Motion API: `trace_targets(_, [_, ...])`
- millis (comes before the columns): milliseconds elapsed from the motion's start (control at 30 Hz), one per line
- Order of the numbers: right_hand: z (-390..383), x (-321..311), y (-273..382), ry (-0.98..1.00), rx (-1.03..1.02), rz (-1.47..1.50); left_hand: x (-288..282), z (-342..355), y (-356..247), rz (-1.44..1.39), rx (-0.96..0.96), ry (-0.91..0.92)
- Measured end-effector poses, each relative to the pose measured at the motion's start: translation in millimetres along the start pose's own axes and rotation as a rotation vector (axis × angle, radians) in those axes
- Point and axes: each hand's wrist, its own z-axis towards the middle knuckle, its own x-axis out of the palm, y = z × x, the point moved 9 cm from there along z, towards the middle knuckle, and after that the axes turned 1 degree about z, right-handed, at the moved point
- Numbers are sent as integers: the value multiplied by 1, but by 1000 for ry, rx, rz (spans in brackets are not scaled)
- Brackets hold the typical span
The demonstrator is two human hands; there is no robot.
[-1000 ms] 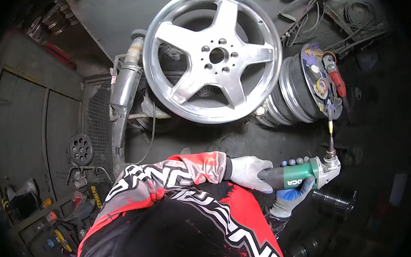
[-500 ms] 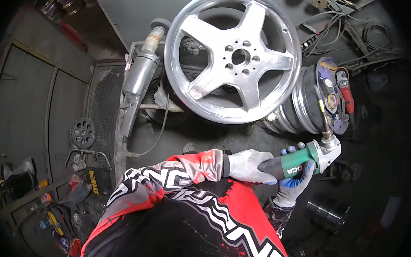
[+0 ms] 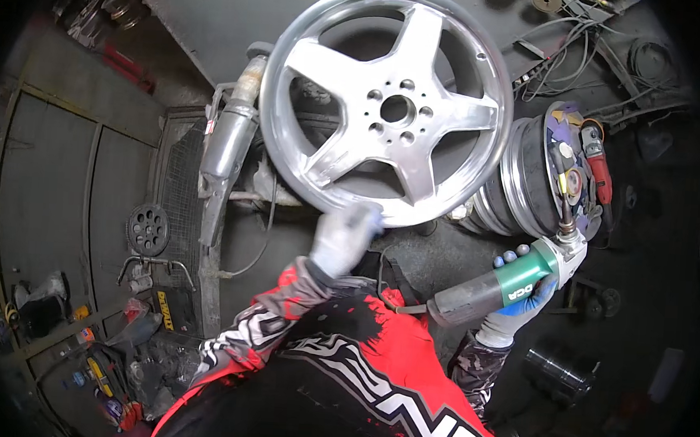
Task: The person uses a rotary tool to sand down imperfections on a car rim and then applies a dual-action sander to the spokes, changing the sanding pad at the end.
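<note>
The five-spoke wheel sits face-up to my camera, bare silver, its polish streaky along the lower lip. At its lower edge I see the gloved left hand, too blurred for me to tell whether it touches or its fingers are closed. Below and right of the wheel, the gloved right hand grasps the green-and-black power tool. Right of the wheel, stacked rims carry discs and tape, a red grinder beside them. Left of it leans a silver motor. Beyond its top spreads a dull grey surface; farther left, I get grey wall panels, with tool clutter lower down.
</note>
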Motion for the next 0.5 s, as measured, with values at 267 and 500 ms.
trace_targets(267, [84, -50, 24, 37, 56, 156, -193, 68, -37, 551, 270, -909])
trace_targets(500, [135, -115, -4, -118, 92, 164, -210, 166, -107, 733, 283, -644])
